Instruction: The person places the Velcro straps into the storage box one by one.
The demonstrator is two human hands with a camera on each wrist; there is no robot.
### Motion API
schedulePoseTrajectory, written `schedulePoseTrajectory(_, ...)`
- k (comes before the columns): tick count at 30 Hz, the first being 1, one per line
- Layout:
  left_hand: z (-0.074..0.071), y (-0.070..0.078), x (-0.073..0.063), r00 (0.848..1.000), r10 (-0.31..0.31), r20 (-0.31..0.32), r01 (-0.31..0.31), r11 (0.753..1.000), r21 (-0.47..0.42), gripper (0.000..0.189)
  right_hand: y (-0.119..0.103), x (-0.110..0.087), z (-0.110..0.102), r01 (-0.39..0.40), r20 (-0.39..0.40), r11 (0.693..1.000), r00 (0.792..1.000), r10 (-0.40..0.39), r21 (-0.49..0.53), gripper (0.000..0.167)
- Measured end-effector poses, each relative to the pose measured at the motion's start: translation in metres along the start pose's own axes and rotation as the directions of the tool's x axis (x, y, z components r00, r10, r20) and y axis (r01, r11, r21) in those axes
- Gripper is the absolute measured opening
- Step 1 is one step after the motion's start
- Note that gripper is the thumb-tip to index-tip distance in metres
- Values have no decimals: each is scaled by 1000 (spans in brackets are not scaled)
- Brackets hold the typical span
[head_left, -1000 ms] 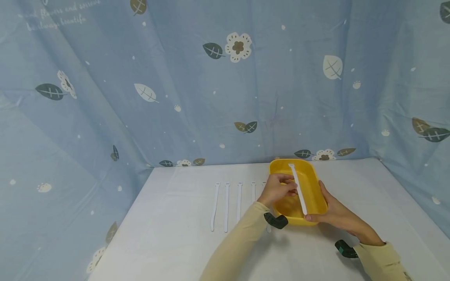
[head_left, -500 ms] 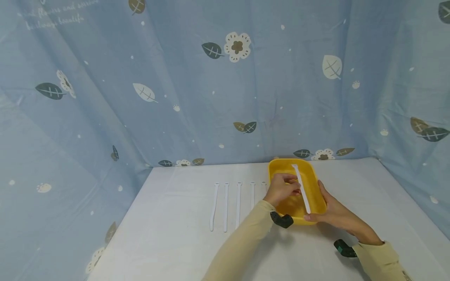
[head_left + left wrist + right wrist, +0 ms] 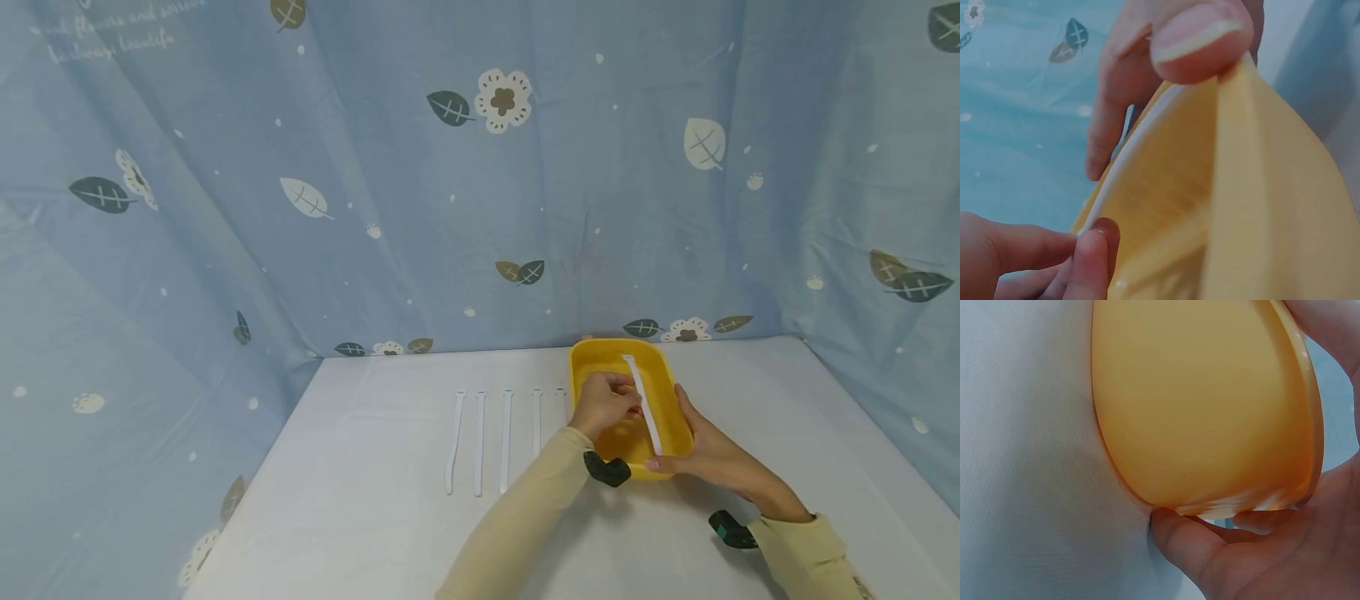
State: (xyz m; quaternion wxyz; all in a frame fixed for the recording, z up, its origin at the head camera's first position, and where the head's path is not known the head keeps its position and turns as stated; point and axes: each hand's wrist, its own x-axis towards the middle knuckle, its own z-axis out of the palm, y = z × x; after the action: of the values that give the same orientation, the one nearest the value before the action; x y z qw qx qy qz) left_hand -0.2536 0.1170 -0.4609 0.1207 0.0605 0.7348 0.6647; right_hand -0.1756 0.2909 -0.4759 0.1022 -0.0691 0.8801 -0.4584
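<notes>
A white cable tie strap (image 3: pixel 643 396) with a T-shaped head slants across the yellow plastic bin (image 3: pixel 669 404). My left hand (image 3: pixel 606 404) pinches it near the middle between thumb and fingers, over the bin's inside. In the left wrist view the strap (image 3: pixel 1129 147) runs up from those fingertips to the right thumb at the rim. My right hand (image 3: pixel 723 454) grips the bin's near right corner, thumb over the rim and fingers along the outer wall. From the right wrist view, its fingers (image 3: pixel 1188 544) press the bin's side wall (image 3: pixel 1204 412) near the white cloth.
Several more white straps (image 3: pixel 480 442) lie in a row, heads away from me, left of the bin; my left sleeve (image 3: pixel 517 512) covers part of the row. A blue patterned curtain (image 3: pixel 405 250) rises behind the white table (image 3: pixel 360 500).
My left hand has shifted slightly right with the strap, which now lies closer to the bin's right side. The right hand and bin stay in place.
</notes>
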Motion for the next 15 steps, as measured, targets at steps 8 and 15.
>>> schedulePoseTrajectory(8,6,1,0,1000,-14,-7,14,997,73,19,1,0,1,-14,0,1000,1000,14,-2,135)
schedulePoseTrajectory(15,9,1,-5,1000,-15,5,14,992,125,21,2,0,0,-7,8,1000,1000,7,12,134)
